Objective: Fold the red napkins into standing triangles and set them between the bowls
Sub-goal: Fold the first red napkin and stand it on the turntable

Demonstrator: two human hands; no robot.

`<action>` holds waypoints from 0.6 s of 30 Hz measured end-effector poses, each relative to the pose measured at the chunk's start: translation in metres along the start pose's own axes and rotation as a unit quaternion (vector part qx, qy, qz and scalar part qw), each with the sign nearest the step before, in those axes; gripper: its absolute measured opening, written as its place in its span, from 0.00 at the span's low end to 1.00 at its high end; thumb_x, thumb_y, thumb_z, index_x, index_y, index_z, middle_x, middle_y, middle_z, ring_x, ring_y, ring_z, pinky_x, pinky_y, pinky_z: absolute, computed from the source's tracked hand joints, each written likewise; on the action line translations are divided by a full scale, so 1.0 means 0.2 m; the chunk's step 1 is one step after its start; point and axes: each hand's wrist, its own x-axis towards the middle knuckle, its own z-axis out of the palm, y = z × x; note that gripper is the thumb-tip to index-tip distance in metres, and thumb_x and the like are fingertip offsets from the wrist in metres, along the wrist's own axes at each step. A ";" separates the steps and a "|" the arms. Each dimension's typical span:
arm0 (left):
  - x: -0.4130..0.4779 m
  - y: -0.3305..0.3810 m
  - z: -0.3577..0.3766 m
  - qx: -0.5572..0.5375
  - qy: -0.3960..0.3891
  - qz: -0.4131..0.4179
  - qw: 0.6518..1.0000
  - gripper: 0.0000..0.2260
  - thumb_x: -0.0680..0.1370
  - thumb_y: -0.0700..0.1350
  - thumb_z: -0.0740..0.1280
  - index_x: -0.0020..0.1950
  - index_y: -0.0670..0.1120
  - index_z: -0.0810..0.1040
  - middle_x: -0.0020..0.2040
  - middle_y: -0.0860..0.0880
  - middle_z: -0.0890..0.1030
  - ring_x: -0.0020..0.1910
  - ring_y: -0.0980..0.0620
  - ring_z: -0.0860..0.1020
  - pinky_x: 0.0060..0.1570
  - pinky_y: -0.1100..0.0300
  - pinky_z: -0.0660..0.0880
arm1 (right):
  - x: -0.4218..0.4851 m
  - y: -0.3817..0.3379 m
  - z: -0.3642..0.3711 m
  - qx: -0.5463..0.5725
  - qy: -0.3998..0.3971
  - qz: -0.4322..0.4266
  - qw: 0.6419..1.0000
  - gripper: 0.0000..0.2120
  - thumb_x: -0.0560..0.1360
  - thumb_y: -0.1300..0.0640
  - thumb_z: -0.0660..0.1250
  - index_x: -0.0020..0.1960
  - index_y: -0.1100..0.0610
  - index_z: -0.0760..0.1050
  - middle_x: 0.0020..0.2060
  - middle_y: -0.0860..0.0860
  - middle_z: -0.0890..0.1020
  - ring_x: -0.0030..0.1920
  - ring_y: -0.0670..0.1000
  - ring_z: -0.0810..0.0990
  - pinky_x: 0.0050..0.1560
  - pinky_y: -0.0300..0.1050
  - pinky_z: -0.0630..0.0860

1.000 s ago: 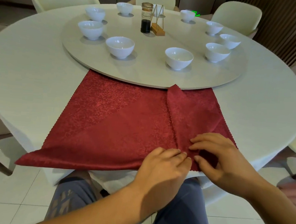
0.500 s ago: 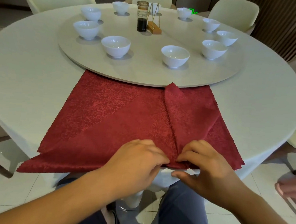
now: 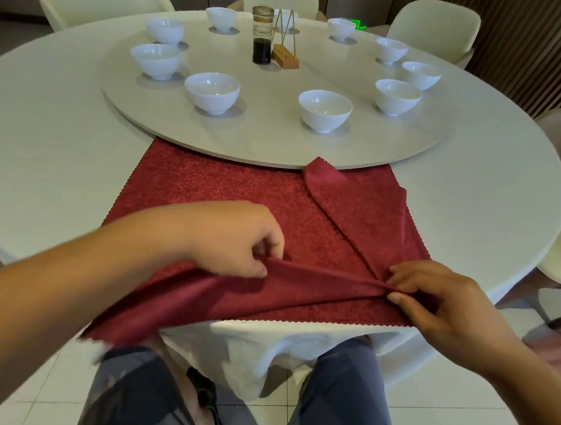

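A large red napkin (image 3: 240,196) lies on the near part of the round table, its far edge tucked under the turntable. Its right side is folded in, with a corner tip by the turntable's rim. My left hand (image 3: 234,239) pinches the near left edge and lifts that flap up off the table. My right hand (image 3: 433,292) pinches the fold at the napkin's near middle, holding it down. Several white bowls stand round the turntable (image 3: 277,145), the nearest two being one bowl (image 3: 212,91) on the left and another bowl (image 3: 324,110) on the right.
A dark sauce jar (image 3: 262,35) and a gold wire stand on a wooden base (image 3: 285,60) sit at the turntable's middle. Pale chairs (image 3: 431,23) ring the white-clothed table (image 3: 45,136). My knees show below the table's edge.
My left hand has moved left from the centre fold, taken the near left edge and raised it, so the hanging left corner swings up. My right hand stays pinching the fold.
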 end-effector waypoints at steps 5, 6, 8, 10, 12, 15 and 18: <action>0.18 -0.13 -0.07 -0.018 -0.009 0.021 1.000 0.04 0.77 0.43 0.72 0.47 0.53 0.83 0.40 0.58 0.85 0.39 0.59 0.82 0.45 0.64 0.75 | 0.02 -0.05 0.02 -0.054 0.011 0.003 0.998 0.11 0.75 0.40 0.70 0.47 0.47 0.81 0.44 0.38 0.80 0.49 0.45 0.79 0.50 0.38 0.73; 0.22 -0.15 -0.08 -0.003 0.001 0.030 1.000 0.03 0.78 0.44 0.71 0.47 0.53 0.82 0.40 0.58 0.85 0.40 0.59 0.82 0.47 0.61 0.76 | 0.04 -0.06 0.04 -0.056 0.008 0.000 0.998 0.11 0.77 0.40 0.67 0.45 0.46 0.80 0.41 0.39 0.79 0.47 0.46 0.78 0.48 0.39 0.72; 0.29 -0.17 -0.08 0.022 0.040 0.049 0.998 0.01 0.78 0.46 0.71 0.47 0.52 0.82 0.42 0.57 0.85 0.42 0.57 0.81 0.48 0.57 0.76 | 0.05 -0.06 0.06 -0.051 0.003 0.001 0.999 0.13 0.78 0.41 0.64 0.40 0.46 0.78 0.37 0.41 0.78 0.44 0.48 0.77 0.46 0.41 0.72; 0.36 -0.21 -0.06 0.055 0.115 0.054 0.990 0.05 0.79 0.52 0.70 0.48 0.52 0.81 0.43 0.56 0.83 0.43 0.55 0.80 0.47 0.55 0.75 | 0.06 -0.04 0.07 -0.038 0.006 0.011 0.999 0.14 0.79 0.46 0.66 0.35 0.46 0.75 0.36 0.43 0.77 0.43 0.49 0.77 0.46 0.42 0.72; 0.40 -0.26 -0.03 0.093 0.181 0.036 0.979 0.11 0.77 0.60 0.69 0.48 0.53 0.79 0.43 0.57 0.82 0.43 0.54 0.78 0.44 0.55 0.74 | 0.05 -0.03 0.07 -0.019 0.007 0.027 0.999 0.16 0.77 0.54 0.72 0.32 0.46 0.73 0.37 0.43 0.78 0.46 0.49 0.77 0.47 0.41 0.72; 0.44 -0.35 -0.01 0.069 0.181 0.007 0.981 0.14 0.73 0.61 0.73 0.49 0.54 0.78 0.41 0.57 0.80 0.42 0.54 0.76 0.43 0.56 0.71 | 0.04 -0.02 0.06 -0.017 -0.004 0.038 0.999 0.19 0.72 0.62 0.76 0.31 0.48 0.71 0.39 0.43 0.78 0.48 0.48 0.78 0.47 0.38 0.71; 0.46 -0.41 -0.01 -0.001 0.176 -0.027 0.984 0.10 0.72 0.52 0.77 0.48 0.53 0.79 0.42 0.56 0.80 0.44 0.53 0.78 0.47 0.57 0.74 | 0.04 -0.01 0.03 -0.026 -0.023 0.032 0.999 0.17 0.69 0.62 0.77 0.33 0.48 0.72 0.39 0.42 0.78 0.48 0.49 0.78 0.47 0.40 0.72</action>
